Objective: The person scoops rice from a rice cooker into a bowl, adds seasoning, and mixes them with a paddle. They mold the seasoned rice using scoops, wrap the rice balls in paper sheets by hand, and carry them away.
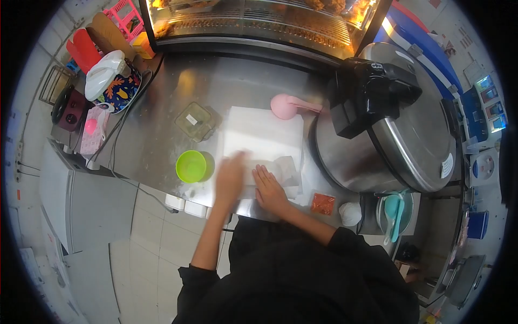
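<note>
White paper sheets [263,129] lie on the steel counter, with a folded, crumpled portion [287,170] near the front edge. My right hand [270,189] rests flat on the paper's front part, fingers stretched out and holding nothing. Just to its left, my left hand [231,175] is over the paper's left front edge, smeared by motion, so its fingers cannot be made out. A green bowl [191,166] stands left of that hand. Behind the bowl is a square clear container [194,122] with a label. The pink scoop [285,106] touches the paper's back right corner.
A large steel rice cooker [356,151] stands at the right. Along the back is a lit food display case [248,46]. A red packet [322,203], a white bundle [350,214] and a bowl with teal utensils [411,216] sit front right. Cables run along the left.
</note>
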The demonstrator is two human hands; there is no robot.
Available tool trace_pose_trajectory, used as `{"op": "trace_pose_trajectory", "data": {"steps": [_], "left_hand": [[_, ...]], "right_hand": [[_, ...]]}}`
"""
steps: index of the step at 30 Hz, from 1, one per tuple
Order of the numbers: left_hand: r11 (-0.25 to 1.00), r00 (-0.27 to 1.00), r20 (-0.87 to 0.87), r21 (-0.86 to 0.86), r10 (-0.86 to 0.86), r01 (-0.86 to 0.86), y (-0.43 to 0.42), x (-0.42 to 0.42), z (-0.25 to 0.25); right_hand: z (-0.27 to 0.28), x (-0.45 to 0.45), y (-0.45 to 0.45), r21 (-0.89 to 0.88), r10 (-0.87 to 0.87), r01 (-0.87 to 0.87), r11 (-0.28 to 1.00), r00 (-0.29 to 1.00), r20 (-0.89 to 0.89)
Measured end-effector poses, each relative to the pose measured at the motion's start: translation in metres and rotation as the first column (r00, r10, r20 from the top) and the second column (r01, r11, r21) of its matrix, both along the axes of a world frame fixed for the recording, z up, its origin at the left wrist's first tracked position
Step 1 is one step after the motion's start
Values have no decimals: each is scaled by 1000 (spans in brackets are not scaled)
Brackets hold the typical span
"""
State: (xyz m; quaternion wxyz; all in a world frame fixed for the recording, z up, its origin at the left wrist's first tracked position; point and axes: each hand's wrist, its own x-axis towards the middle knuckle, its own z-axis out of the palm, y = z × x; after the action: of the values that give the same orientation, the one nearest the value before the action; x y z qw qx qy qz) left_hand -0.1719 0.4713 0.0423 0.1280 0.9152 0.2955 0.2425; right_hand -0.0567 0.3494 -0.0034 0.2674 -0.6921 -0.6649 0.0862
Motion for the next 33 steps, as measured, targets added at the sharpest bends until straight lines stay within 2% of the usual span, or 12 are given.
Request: {"op": "trace_pose_trajectory", "data": {"steps": [1, 5, 12, 16, 18, 20, 22, 25, 28, 29, 31, 33], "left_hand": [[969, 969, -104, -126, -225, 212, -26, 11, 15], [975, 978, -191, -216, -83, 41, -52, 0, -44], [987, 994, -62, -131, 87, -94, -22, -22, -51], [951, 971, -84, -234, -226, 201, 28, -21, -47], [774, 982, -34, -621, -186, 124, 45, -17, -50], [744, 979, -26, -655, -200, 134, 55, -8, -50], [684, 958, -210, -729, -197, -19, 60, -2, -49], [879, 878, -452, -343, 156, -333, 34, 24, -39], [971, 920, -339, 202, 195, -131, 20, 51, -19], [972, 919, -343, 196, 192, -130, 31, 54, -26], [891, 846, -281, -151, -454, 428, 61, 58, -40], [867, 807, -326, -263, -492, 423, 67, 51, -33]], "right_hand": [[-1, -2, -2, 10, -23, 24, 1000, 998, -67], [-9, 5, -27, -62, -173, 161, 985, 894, -414], [4, 23, -20, -160, -372, 362, 918, 928, -33], [-9, 69, -10, -118, -76, 76, 990, 997, -1], [-20, 86, 3, -68, -97, 89, 994, 988, -117], [-13, 96, 15, -335, -182, -1, 942, 838, -515], [-4, 94, 21, -305, -180, 11, 952, 827, -532], [-1, 75, 39, -410, -379, 282, 868, 908, -178], [-8, 54, 55, -56, -479, 516, 855, 827, 295], [-4, 57, 62, -3, -341, 368, 930, 864, 371], [11, 69, 75, 35, -195, 201, 979, 871, 451], [21, 80, 88, -540, 144, 43, 840, 944, 298]]}}
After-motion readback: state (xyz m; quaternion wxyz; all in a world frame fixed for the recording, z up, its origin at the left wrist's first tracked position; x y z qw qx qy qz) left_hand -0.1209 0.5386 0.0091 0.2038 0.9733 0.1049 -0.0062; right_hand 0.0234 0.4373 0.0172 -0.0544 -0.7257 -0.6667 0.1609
